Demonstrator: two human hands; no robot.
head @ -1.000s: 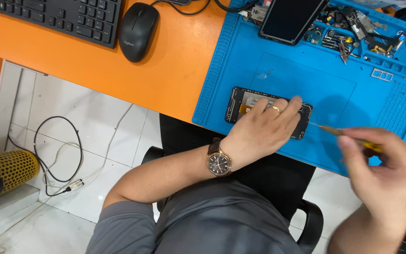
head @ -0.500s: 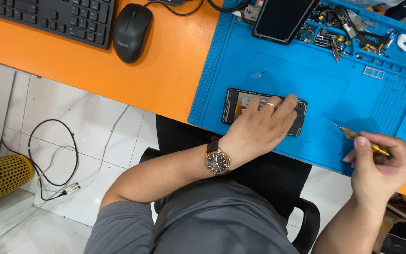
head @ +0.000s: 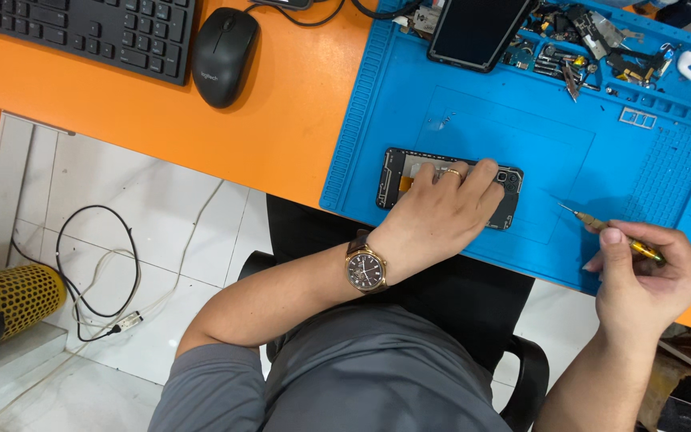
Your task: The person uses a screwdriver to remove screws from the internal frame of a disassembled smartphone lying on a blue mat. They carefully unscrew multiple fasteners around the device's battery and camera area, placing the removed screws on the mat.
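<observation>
The left hand (head: 441,212) lies flat over an opened phone (head: 449,186), fingers spread across its exposed inside and pressing it down on the blue work mat (head: 457,120); it pins the phone rather than closing around it. The phone sits near the mat's front edge, back cover off, its long side running left to right. The right hand (head: 645,276) is curled around a slim screwdriver (head: 609,230), pinched between thumb and fingers, tip pointing toward the phone but held well apart from it, above bare mat.

Judgement: the work stands at the fastener stage of the disassembly, with the tool lifted clear between screws. The next move calls for bringing the tip back over the phone's right end and seating it squarely, while the left hand keeps the phone from sliding.

Surface: an orange desk (head: 281,120) carries the mat. Along the mat's far tray lie small parts and tools (head: 593,40), with a second dark phone (head: 477,32) beside them. A black mouse (head: 224,56) and black keyboard (head: 97,28) sit to the left.

Room: white tiled floor (head: 161,240) below, a loose black cable (head: 93,272), a yellow mesh bin (head: 21,296), and a black chair (head: 473,312) under the seated person.
</observation>
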